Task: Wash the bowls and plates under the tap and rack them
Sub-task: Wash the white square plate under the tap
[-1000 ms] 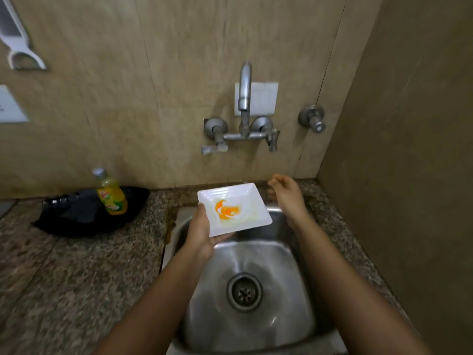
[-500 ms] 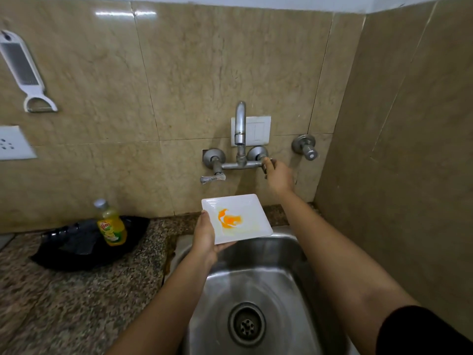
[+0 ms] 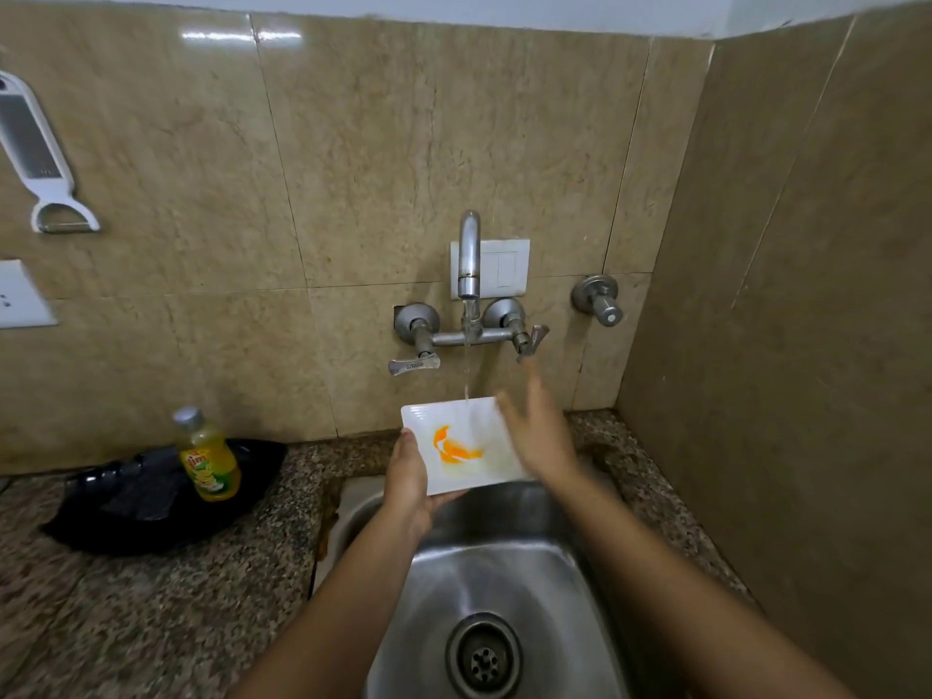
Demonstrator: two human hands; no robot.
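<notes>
A white square plate (image 3: 456, 449) smeared with orange sauce is held over the steel sink (image 3: 494, 587). My left hand (image 3: 409, 481) grips its left edge, thumb on top. Water runs from the wall tap (image 3: 469, 259) in a thin stream onto the plate's far side. My right hand (image 3: 537, 431) is blurred, fingers spread and straight, over the plate's right edge, below the tap's right handle (image 3: 529, 340). Whether it touches the plate I cannot tell.
A yellow dish-soap bottle (image 3: 208, 456) stands on a black tray (image 3: 151, 502) on the granite counter (image 3: 151, 597) at left. A peeler (image 3: 40, 158) hangs on the tiled wall. A side wall closes in on the right. The sink drain (image 3: 483, 657) is open.
My right hand has left the tap's right handle and dropped down to the plate. Water now flows from the spout. The plate has stayed under the tap in my left hand.
</notes>
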